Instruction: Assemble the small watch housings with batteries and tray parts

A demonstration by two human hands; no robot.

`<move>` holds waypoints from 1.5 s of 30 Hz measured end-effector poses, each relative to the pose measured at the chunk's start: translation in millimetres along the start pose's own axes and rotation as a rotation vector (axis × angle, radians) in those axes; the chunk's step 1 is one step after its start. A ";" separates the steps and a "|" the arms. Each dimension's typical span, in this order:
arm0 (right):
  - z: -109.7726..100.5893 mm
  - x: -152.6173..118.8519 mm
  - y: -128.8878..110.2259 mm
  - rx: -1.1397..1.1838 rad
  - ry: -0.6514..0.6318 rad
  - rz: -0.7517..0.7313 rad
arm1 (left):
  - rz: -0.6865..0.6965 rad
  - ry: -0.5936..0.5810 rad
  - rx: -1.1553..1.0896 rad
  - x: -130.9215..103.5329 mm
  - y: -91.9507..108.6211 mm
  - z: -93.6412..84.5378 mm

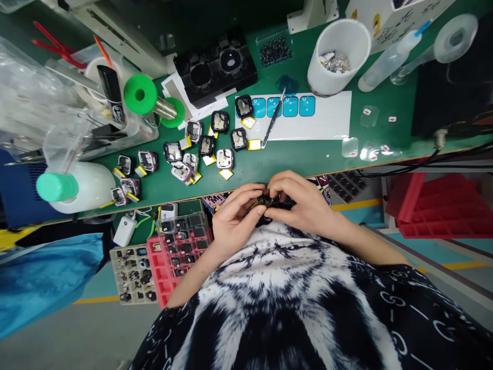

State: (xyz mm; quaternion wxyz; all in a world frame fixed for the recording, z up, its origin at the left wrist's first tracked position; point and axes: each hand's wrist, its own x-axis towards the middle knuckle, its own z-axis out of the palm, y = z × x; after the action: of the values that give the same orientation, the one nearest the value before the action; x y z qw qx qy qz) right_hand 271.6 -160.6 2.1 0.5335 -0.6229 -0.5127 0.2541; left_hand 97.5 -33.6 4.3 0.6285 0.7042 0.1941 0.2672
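Observation:
Just off the front edge of the bench, close to my shirt, my left hand (pixel 236 216) and my right hand (pixel 302 203) meet. Their fingers are closed on a small black smartwatch case (pixel 265 202), mostly covered by the fingertips. Several similar cases, black or purple-rimmed with yellow tabs, lie on the bench beyond, among them a black watch case (pixel 239 139) and a pale-rimmed watch case (pixel 224 159). Tweezers (pixel 272 121) rest across a white strip (pixel 327 123) that carries blue square stickers (pixel 290 106).
At the back stand a black fixture (pixel 215 69), a tray of tiny black parts (pixel 275 50) and a white cup (pixel 319 61). A green solder spool (pixel 140 95) and a white bottle (pixel 84 187) are on the left. Below the bench edge sit compartment trays (pixel 156 272); red bins (pixel 442 210) are right.

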 end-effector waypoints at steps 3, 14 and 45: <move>-0.6 0.2 -0.9 0.053 0.011 -0.038 | 0.056 -0.032 0.023 -0.5 0.7 -2.8; -8.7 5.0 1.8 -0.053 -0.090 -0.180 | 0.178 -0.118 0.095 -2.9 0.9 -9.7; -3.9 4.4 -6.6 0.170 -0.017 -0.172 | 0.030 -0.095 -0.130 5.0 -1.2 -8.6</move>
State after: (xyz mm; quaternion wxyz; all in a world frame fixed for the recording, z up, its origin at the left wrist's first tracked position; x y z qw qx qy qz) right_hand 274.1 -158.7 10.4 0.5999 -0.5270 -0.5453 0.2552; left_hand 96.1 -23.6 4.4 0.6773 0.6766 0.1356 0.2550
